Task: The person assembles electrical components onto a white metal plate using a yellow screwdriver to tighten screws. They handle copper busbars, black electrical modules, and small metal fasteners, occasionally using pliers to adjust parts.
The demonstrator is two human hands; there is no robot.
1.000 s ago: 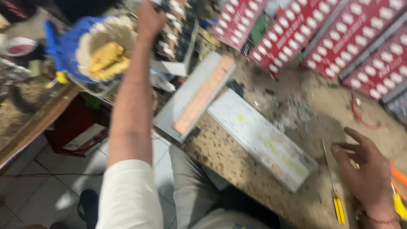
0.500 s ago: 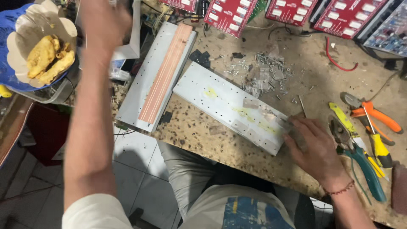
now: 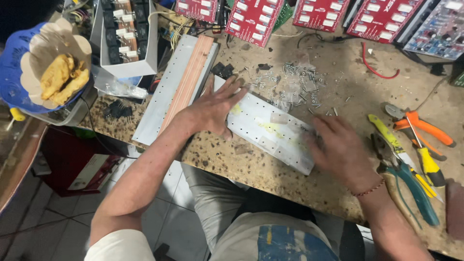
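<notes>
— Two hands on one piece, is that right?

— Yes. The left hand [image 3: 216,108] lies flat with its fingers spread wide on the near-left end of a pale drilled metal plate [image 3: 270,126]; the right hand [image 3: 340,147] rests palm down on the other end, fingers loosely apart, gripping nothing.

— And where does the plate sit?

— Slantwise on a speckled, worn workbench [image 3: 241,166], close to its front edge, just beside a long grey channel with a copper strip [image 3: 181,84].

— What lies around it?

— Loose screws [image 3: 295,82] are scattered behind the plate. Pliers and screwdrivers [image 3: 411,150] lie to the right, and red circuit boards [image 3: 295,17] line the back. At far left a blue bowl of fried food [image 3: 46,72] stands off the bench, with pale floor tiles [image 3: 159,212] below.
</notes>
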